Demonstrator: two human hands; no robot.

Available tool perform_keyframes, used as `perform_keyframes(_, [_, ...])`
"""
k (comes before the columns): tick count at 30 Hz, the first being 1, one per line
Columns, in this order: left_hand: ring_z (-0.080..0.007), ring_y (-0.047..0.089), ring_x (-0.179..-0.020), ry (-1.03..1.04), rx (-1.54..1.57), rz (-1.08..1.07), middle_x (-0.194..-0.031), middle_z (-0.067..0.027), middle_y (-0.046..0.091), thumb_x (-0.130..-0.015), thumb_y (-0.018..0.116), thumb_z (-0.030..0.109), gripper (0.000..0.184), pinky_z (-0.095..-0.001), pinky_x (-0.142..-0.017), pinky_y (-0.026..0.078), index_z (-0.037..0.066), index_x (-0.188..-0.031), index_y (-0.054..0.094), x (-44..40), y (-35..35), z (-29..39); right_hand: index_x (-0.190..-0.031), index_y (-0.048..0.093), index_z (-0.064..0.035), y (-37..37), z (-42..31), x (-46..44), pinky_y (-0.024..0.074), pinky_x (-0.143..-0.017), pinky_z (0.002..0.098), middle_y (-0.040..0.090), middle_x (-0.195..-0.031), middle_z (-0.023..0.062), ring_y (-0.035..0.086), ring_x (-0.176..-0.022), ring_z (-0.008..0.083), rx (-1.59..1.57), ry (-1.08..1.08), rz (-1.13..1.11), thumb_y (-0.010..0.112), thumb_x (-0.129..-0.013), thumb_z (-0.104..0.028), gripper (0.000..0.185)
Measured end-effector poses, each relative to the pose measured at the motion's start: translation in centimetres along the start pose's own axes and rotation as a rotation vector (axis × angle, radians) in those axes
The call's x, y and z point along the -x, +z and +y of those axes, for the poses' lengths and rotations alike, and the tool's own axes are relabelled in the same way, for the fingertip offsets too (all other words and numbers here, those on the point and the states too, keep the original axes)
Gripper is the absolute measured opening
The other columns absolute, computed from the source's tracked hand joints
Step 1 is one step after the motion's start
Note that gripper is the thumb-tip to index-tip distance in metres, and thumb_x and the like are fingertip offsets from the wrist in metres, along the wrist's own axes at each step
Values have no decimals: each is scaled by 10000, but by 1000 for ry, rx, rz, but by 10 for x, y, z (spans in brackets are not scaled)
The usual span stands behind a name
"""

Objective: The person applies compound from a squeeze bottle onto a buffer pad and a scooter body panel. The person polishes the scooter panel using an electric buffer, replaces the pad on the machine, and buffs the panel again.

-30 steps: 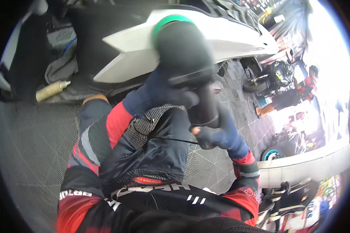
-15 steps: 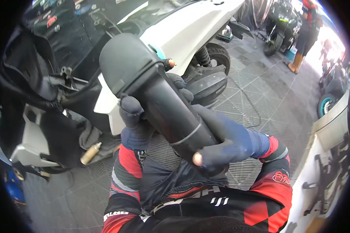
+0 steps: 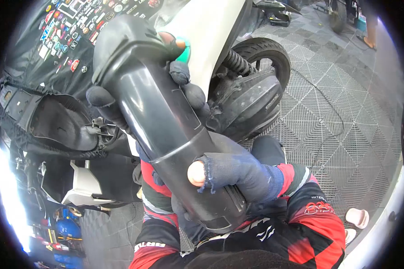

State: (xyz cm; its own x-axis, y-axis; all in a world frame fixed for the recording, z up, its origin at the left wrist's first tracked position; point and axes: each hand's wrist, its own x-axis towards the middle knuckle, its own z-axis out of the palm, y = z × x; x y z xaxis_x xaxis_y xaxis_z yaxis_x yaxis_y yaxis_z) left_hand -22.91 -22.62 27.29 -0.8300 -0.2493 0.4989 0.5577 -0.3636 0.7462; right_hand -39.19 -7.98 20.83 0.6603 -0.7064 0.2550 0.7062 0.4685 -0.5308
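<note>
A long, curved black plastic part [image 3: 159, 116], shaped like a scooter fender with a broader rounded end, is held up at a slant before me. My left hand [image 3: 191, 92], in a dark fingerless glove, cups its upper half from beneath, thumb on one edge and fingers along the other. Lower down, my right hand [image 3: 238, 172] wraps round it with the bare thumb tip pressed on top and the other fingers hidden underneath. Beside my left fingertips shows a small green round thing [image 3: 184, 50] that I cannot make out. Behind stands a scooter with a white body panel [image 3: 202, 36].
The scooter's rear wheel [image 3: 274, 54] rests on grey floor tiles [image 3: 327, 103], where a thin cable lies. Left are an open underseat bucket [image 3: 63, 119], a sticker-covered dark sheet [image 3: 72, 36] and blue items [image 3: 69, 226]. A pink object [image 3: 357, 218] sits right; someone's leg [image 3: 371, 32] shows far back.
My view has tilted and shifted, showing more floor and stickers. The black part has turned in my hands, showing more of its smooth face. Both hands keep hold of it.
</note>
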Motion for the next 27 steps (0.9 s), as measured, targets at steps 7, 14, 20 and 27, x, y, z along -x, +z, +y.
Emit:
perform_keyframes(7, [-560,549,-1232,-42,205,-231,-1373,-342,503,-798,756,669,1200,-645,-1024,504,-97,-1514,171,-38,-27,-28,-1370,503,14,1,-7,6,506,-933,332,648,-1166,98,630,-1068,171,30,-201,123,750,-829,-220,639])
perform_keyframes(14, [-486,487,-1330,-217,126,-247,-1417,-217,490,-791,867,436,1169,-588,-1118,447,1,-1549,91,-17,-25,17,-1285,557,13,7,7,-17,518,-829,299,651,-1077,82,641,-935,147,-40,-143,23,732,-844,-260,547])
perform_keyframes(20, [-569,576,-1188,79,142,-42,-1355,-379,492,-805,794,609,1142,-637,-937,572,-17,-1526,167,48,7,3,-1397,460,14,16,52,-38,512,-914,351,632,-1211,122,629,-1052,191,81,-55,51,769,-822,-250,704])
perform_keyframes(27, [-549,349,-1405,9,255,-333,-1471,-288,389,-812,862,441,1255,-625,-1070,476,18,-1601,-17,130,-14,11,-1489,366,21,14,106,-57,461,-1006,346,585,-1291,102,565,-1178,179,127,100,16,795,-826,-241,832])
